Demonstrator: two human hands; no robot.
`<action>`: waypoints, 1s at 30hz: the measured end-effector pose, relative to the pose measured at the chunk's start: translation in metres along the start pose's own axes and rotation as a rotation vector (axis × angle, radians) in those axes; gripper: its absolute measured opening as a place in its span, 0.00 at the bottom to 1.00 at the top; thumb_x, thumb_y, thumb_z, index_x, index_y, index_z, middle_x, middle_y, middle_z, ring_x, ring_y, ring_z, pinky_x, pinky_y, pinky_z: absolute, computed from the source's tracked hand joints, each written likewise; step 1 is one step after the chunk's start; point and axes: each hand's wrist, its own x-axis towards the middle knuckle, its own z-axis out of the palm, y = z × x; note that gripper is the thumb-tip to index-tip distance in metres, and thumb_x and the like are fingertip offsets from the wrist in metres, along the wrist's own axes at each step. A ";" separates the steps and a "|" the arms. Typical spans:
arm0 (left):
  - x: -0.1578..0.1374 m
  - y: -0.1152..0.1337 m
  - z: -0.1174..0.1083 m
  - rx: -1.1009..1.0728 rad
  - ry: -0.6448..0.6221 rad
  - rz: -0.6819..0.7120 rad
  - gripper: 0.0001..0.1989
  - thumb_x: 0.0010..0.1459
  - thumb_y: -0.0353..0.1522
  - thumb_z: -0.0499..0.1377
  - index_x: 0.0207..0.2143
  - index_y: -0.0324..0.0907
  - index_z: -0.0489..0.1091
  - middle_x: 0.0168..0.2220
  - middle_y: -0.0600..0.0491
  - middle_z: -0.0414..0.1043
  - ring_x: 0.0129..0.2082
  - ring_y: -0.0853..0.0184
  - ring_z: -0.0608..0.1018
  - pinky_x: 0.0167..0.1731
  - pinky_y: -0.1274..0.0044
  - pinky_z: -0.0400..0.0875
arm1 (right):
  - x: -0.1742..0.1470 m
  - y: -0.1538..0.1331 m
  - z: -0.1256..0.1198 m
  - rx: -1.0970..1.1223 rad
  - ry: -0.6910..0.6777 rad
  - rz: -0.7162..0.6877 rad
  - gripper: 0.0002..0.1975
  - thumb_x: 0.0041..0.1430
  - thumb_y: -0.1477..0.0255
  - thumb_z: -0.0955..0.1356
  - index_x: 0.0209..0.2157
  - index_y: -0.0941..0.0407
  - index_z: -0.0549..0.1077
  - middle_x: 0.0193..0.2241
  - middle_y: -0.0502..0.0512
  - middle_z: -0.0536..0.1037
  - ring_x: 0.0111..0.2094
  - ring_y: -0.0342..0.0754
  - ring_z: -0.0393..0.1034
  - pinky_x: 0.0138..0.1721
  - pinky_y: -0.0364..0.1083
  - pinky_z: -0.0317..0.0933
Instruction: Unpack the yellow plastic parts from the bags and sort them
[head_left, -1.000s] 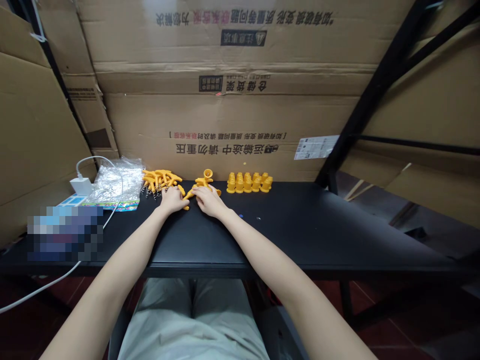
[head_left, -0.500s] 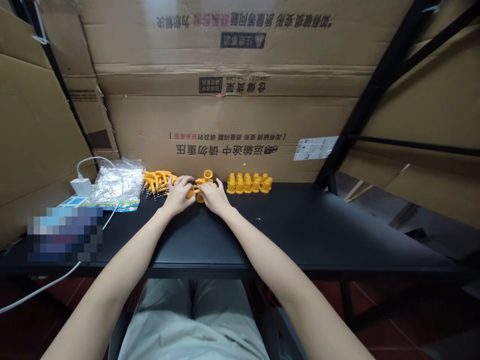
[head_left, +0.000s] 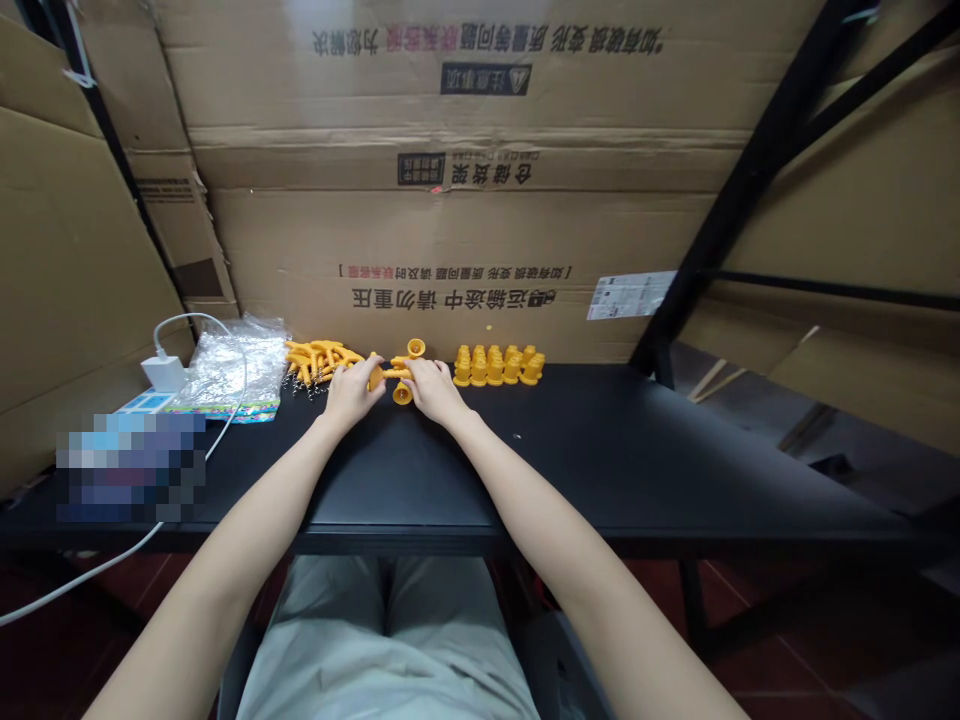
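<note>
Yellow part (head_left: 394,373), pinched in your left hand (head_left: 351,392) and right hand (head_left: 437,388), looked unfinished; left of your fingers, piled handles (head_left: 319,358) seemingly awaited work; right of them, cups (head_left: 497,368) stood in rows.

Bag (head_left: 238,365) on left of table (head_left: 570,460), piled parts (head_left: 322,356) beside it, hands (head_left: 349,394) next, cups (head_left: 495,368) farther right, cardboard (head_left: 465,230) behind.

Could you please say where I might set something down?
Widest: the black table right of the right forearm, before the yellow cups, nearly bare with a pale speck. Smaller: between that and the left forearm. Crowded: back left, with plastic bag, charger and yellow pile.
</note>
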 end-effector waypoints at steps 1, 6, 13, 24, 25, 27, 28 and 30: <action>0.000 0.000 0.000 -0.002 0.001 -0.003 0.18 0.56 0.33 0.56 0.50 0.43 0.69 0.47 0.48 0.76 0.45 0.61 0.77 0.48 0.71 0.65 | 0.000 0.001 0.000 -0.002 -0.016 -0.003 0.17 0.64 0.75 0.60 0.53 0.59 0.66 0.50 0.64 0.73 0.52 0.55 0.64 0.56 0.57 0.49; -0.001 0.002 -0.002 0.005 -0.063 -0.063 0.20 0.56 0.35 0.56 0.51 0.42 0.69 0.41 0.49 0.78 0.38 0.63 0.79 0.40 0.75 0.69 | 0.001 0.001 -0.003 -0.021 -0.078 0.016 0.12 0.62 0.76 0.61 0.47 0.58 0.68 0.45 0.64 0.75 0.48 0.55 0.66 0.51 0.55 0.53; -0.002 0.005 -0.004 0.010 -0.121 -0.101 0.20 0.55 0.37 0.56 0.51 0.44 0.70 0.35 0.51 0.79 0.35 0.63 0.79 0.35 0.77 0.69 | 0.001 0.004 -0.008 -0.036 -0.055 0.049 0.11 0.60 0.77 0.63 0.45 0.59 0.67 0.43 0.64 0.76 0.46 0.56 0.67 0.47 0.53 0.54; -0.002 0.004 -0.004 0.009 -0.166 -0.105 0.21 0.54 0.37 0.57 0.51 0.45 0.70 0.36 0.51 0.79 0.36 0.62 0.79 0.36 0.77 0.69 | 0.000 0.007 -0.015 -0.052 -0.176 0.027 0.11 0.60 0.76 0.65 0.45 0.58 0.69 0.46 0.62 0.76 0.48 0.54 0.67 0.49 0.53 0.53; -0.001 0.005 -0.004 0.010 -0.168 -0.110 0.21 0.54 0.37 0.57 0.51 0.45 0.70 0.35 0.51 0.79 0.36 0.63 0.79 0.36 0.77 0.69 | 0.000 0.005 -0.016 -0.066 -0.157 0.026 0.11 0.59 0.77 0.65 0.45 0.59 0.69 0.45 0.62 0.76 0.48 0.54 0.67 0.48 0.52 0.52; -0.001 0.006 -0.005 0.003 -0.170 -0.126 0.21 0.55 0.38 0.56 0.51 0.44 0.70 0.35 0.51 0.79 0.35 0.63 0.79 0.35 0.77 0.69 | 0.001 0.003 -0.019 -0.090 -0.112 0.026 0.11 0.58 0.79 0.65 0.44 0.58 0.69 0.44 0.62 0.76 0.47 0.55 0.67 0.47 0.51 0.52; -0.001 0.007 -0.005 -0.003 -0.170 -0.134 0.21 0.55 0.38 0.56 0.51 0.44 0.70 0.35 0.51 0.78 0.35 0.63 0.79 0.35 0.77 0.69 | 0.001 0.003 -0.020 -0.096 -0.092 0.027 0.12 0.58 0.79 0.64 0.44 0.58 0.68 0.44 0.62 0.76 0.46 0.55 0.67 0.46 0.51 0.52; -0.001 0.006 -0.005 -0.015 -0.169 -0.141 0.21 0.54 0.38 0.56 0.51 0.44 0.70 0.35 0.51 0.78 0.34 0.63 0.79 0.35 0.77 0.69 | 0.000 0.004 -0.021 -0.084 -0.080 0.030 0.12 0.58 0.78 0.64 0.45 0.58 0.68 0.44 0.62 0.76 0.46 0.54 0.67 0.46 0.51 0.53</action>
